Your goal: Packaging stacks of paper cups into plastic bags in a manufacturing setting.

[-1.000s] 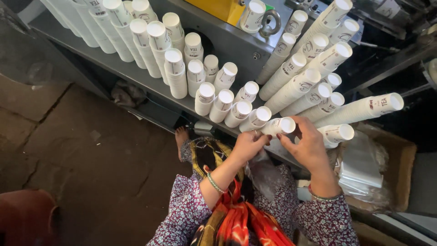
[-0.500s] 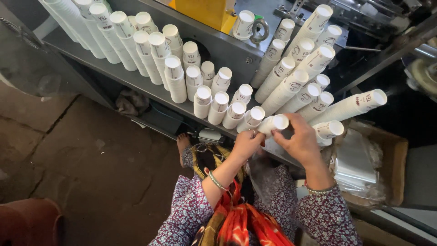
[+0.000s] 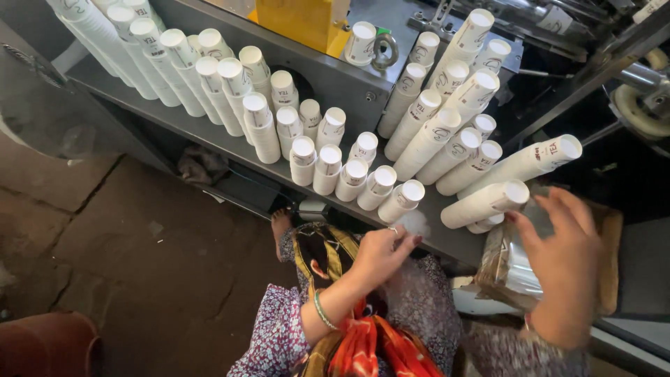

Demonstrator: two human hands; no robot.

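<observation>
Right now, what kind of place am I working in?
Most likely a small paper cup workshop. Many stacks of white paper cups lie on a grey metal shelf against a machine with a yellow part, and the floor is bare and stained, as on a factory floor.

A yellow machine housing (image 3: pixel 307 21) stands at the far side behind a grey metal shelf (image 3: pixel 209 136). Below left, stained stone floor (image 3: pixel 118 265) and a crumpled rag (image 3: pixel 199 166); a reddish-brown tub (image 3: pixel 42 345) sits at the near left corner
</observation>
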